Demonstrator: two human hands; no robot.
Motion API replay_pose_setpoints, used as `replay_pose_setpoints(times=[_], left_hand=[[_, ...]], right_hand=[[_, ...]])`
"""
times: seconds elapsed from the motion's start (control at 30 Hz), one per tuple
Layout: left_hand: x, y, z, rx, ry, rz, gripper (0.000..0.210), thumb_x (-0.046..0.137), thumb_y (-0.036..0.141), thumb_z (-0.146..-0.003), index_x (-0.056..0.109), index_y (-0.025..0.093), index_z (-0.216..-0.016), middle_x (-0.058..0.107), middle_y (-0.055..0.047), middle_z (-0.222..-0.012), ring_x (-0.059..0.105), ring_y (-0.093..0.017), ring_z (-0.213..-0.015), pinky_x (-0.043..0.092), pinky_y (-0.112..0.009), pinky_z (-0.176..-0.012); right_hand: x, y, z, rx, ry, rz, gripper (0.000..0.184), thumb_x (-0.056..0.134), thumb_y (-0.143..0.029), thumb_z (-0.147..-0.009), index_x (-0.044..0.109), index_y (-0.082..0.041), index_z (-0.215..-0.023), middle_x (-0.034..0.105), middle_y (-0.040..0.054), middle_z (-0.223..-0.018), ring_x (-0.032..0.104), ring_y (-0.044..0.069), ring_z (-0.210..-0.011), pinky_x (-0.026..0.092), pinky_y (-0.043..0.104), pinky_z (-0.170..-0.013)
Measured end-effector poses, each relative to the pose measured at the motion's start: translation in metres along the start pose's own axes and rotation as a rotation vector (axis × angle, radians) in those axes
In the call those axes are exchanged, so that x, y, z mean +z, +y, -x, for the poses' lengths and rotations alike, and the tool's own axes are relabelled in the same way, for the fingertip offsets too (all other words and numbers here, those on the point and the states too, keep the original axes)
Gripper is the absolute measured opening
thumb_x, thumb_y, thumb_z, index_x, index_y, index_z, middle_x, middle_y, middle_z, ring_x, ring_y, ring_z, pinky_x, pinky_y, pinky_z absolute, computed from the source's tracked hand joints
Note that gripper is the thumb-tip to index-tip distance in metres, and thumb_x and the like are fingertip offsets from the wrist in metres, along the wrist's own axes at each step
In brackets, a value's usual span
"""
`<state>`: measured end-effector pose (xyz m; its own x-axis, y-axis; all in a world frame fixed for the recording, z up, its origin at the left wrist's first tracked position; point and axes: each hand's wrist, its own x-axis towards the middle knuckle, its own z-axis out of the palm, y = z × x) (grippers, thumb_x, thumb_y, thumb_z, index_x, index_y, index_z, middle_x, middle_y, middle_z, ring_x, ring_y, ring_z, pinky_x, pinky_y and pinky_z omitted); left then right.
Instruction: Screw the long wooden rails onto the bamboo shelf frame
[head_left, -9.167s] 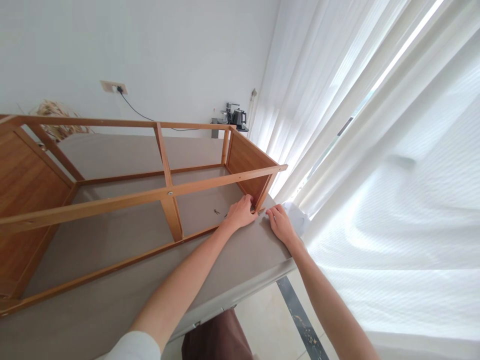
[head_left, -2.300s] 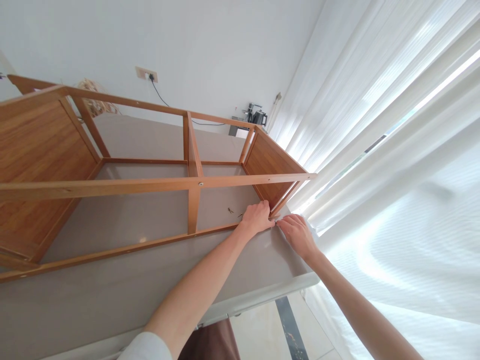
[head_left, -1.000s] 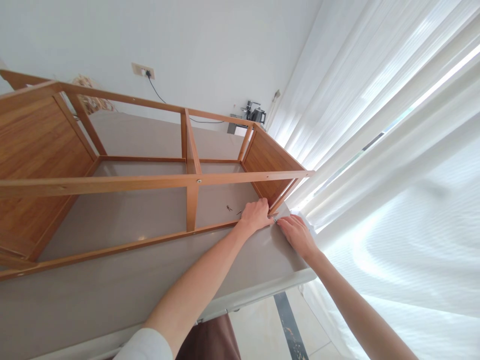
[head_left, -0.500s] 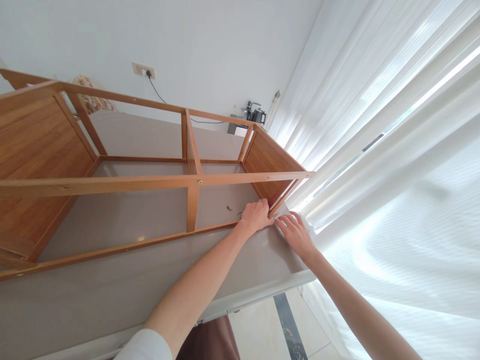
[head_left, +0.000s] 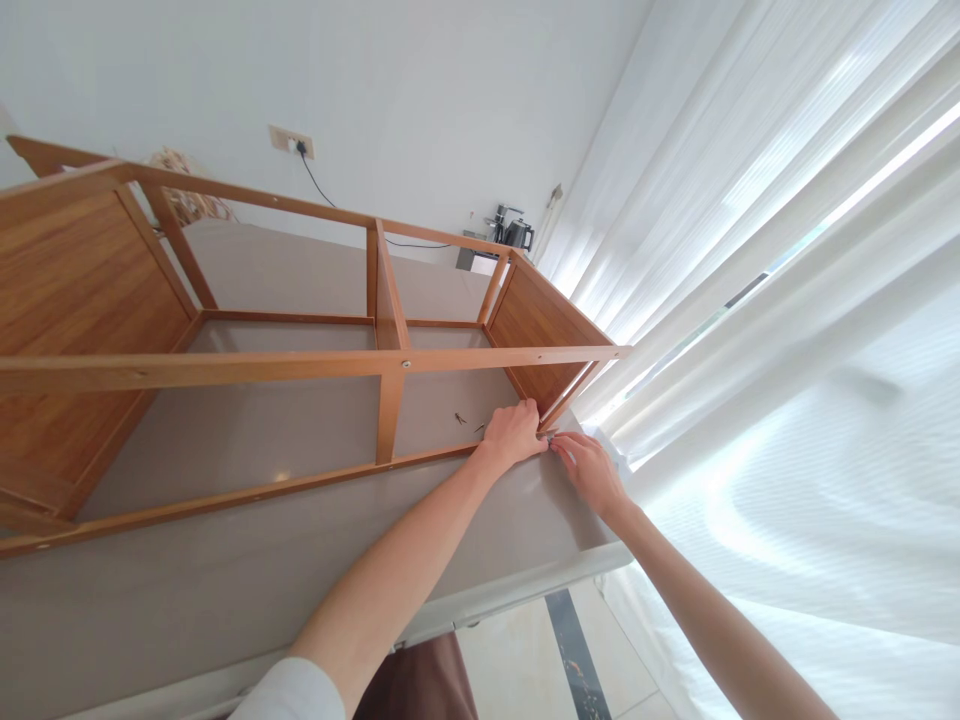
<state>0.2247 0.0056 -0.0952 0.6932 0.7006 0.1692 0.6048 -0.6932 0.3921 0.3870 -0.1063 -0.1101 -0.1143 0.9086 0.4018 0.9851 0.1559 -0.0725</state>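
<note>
Drawn together since half a second ago, the fingers of my right hand (head_left: 589,472) pinch a small metal piece (head_left: 550,440) at the near corner of the wooden frame (head_left: 390,400), right of centre. My left hand (head_left: 514,432) grips beside it. Two small dark pieces (head_left: 460,418) lie on the grey counter (head_left: 225,560); white curtains (head_left: 825,400) fill the right side.

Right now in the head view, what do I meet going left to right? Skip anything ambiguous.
Wooden frame's left end panel → wall socket → frame's middle divider → loose small piece → left hand → right hand.
</note>
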Motion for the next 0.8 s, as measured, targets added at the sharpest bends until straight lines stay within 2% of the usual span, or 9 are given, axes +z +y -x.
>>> replay_pose_setpoints(times=[0.07, 0.3, 0.53, 0.8], left_hand=[[0.0, 0.0, 0.0, 0.0, -0.001, 0.0, 0.042, 0.059, 0.047, -0.083, 0.053, 0.016, -0.111, 0.069, -0.013, -0.11, 0.07, -0.031, -0.097, 0.054, -0.04, -0.078], [0.001, 0.0, 0.0, -0.005, -0.005, 0.005, 0.041, 0.058, 0.047, -0.085, 0.052, 0.016, -0.111, 0.068, -0.014, -0.111, 0.069, -0.03, -0.098, 0.053, -0.038, -0.079], [0.003, -0.001, 0.0, 0.004, 0.011, -0.014, 0.041, 0.059, 0.047, -0.084, 0.051, 0.017, -0.11, 0.068, -0.013, -0.11, 0.069, -0.03, -0.098, 0.052, -0.037, -0.078], [0.004, -0.001, -0.001, 0.009, 0.029, -0.015, 0.041, 0.059, 0.047, -0.083, 0.053, 0.016, -0.109, 0.069, -0.012, -0.109, 0.069, -0.03, -0.096, 0.053, -0.037, -0.075]], right_hand=[[0.004, 0.003, 0.001, 0.047, 0.03, -0.071, 0.025, 0.045, -0.026, -0.099, 0.069, -0.024, -0.098, 0.068, 0.0045, -0.101, 0.064, 0.019, -0.087, 0.051, 0.032, -0.079], [0.01, 0.006, 0.004, 0.115, 0.078, -0.145, 0.024, 0.049, -0.03, -0.099, 0.072, -0.025, -0.096, 0.068, 0.0042, -0.092, 0.062, 0.02, -0.088, 0.05, 0.033, -0.079], [0.007, 0.005, 0.006, 0.009, 0.039, -0.064, 0.025, 0.045, -0.028, -0.101, 0.069, -0.024, -0.103, 0.07, 0.0055, -0.102, 0.061, 0.022, -0.097, 0.045, 0.039, -0.093], [-0.002, 0.007, 0.004, -0.087, 0.013, 0.006, 0.023, 0.046, -0.023, -0.101, 0.068, -0.023, -0.106, 0.07, 0.0055, -0.101, 0.063, 0.021, -0.095, 0.044, 0.04, -0.096]])
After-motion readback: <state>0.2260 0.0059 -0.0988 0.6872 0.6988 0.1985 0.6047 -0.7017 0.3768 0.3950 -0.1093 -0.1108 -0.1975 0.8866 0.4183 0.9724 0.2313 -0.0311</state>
